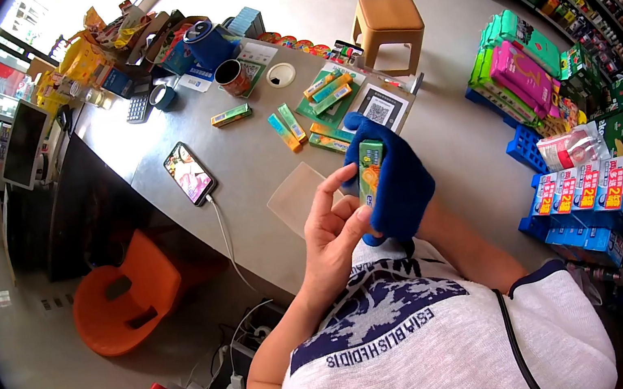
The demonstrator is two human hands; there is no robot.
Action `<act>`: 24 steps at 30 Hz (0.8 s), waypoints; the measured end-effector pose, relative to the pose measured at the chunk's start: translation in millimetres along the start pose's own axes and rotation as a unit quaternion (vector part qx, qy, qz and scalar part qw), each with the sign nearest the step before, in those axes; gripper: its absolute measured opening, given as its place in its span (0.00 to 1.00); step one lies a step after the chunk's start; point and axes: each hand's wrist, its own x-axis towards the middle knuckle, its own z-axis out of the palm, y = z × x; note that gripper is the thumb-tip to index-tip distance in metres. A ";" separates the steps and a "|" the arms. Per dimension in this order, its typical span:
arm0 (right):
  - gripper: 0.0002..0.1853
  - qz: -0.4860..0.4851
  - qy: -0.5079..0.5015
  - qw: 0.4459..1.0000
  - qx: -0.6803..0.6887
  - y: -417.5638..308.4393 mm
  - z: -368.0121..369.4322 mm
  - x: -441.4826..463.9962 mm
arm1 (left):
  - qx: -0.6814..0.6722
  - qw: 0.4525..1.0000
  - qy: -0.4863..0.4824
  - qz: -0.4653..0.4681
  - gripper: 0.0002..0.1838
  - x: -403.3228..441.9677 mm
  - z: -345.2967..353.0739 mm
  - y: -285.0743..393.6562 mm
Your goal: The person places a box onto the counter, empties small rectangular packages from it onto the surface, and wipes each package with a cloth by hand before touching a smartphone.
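Note:
My left hand (337, 223) pinches the lower end of a small green and orange packet (371, 172), its thumb and fingers on the packet's left side. Behind and around the packet is a blue cloth (407, 183), which covers my right hand; the fingers under it are hidden, and only the wrist and forearm show. Beyond the cloth, a few similar packets (331, 90) lie on a green card beside a QR code sign (379, 107). Two upright-lying packets (286, 129) and a single one (232, 115) rest on the grey counter (242, 173).
A phone (189, 172) with a white cable lies on the counter's left part. Farther back stand a dark cup (232, 78), a blue pot (208, 45) and a calculator (139, 106). An orange chair (127, 299) is at left, a stool (387, 21) behind, stacked goods (583, 190) at right.

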 end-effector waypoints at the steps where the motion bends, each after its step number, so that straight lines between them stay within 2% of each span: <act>1: 0.43 -0.033 -0.006 0.999 -0.043 -0.9 -0.1 -1.6 | 0.001 1.000 0.014 0.007 0.26 -0.2 2.8 0.4; 3: 0.38 0.057 0.015 0.995 0.076 9.0 3.8 -8.3 | 0.015 0.999 0.027 0.022 0.23 -1.0 2.2 -2.3; 5: 0.32 0.052 0.045 0.996 0.056 9.3 2.4 -7.6 | 0.006 1.000 -0.015 -0.002 0.23 -1.7 -7.1 -7.4; 7: 0.25 -0.051 0.080 0.990 -0.105 0.7 -4.8 3.6 | 0.004 0.999 -0.048 -0.010 0.21 -1.4 -9.1 -6.8; 10: 0.16 0.088 0.170 0.978 0.088 4.1 1.4 4.0 | -0.013 0.997 -0.063 -0.030 0.20 -2.1 -11.6 -9.4; 11: 0.13 0.030 0.176 0.984 0.017 -5.8 -1.9 8.6 | -0.033 0.997 -0.061 -0.042 0.21 -3.3 -9.2 -7.3; 14: 0.11 0.053 0.191 0.973 0.122 -1.4 -2.3 11.9 | -0.097 0.991 -0.060 -0.077 0.21 -5.3 -2.2 -1.4; 19: 0.10 0.168 0.143 0.920 0.325 -2.6 -7.7 11.9 | -0.186 0.969 -0.099 -0.131 0.20 -3.8 -10.5 -7.4; 22: 0.12 0.207 0.112 0.883 0.406 -14.3 -12.3 14.5 | -0.176 0.970 -0.090 -0.145 0.21 -3.6 -9.9 -6.8; 24: 0.13 0.222 0.089 0.869 0.433 -17.2 -13.9 14.9 | -0.156 0.977 -0.085 -0.118 0.20 -1.9 -10.7 -9.8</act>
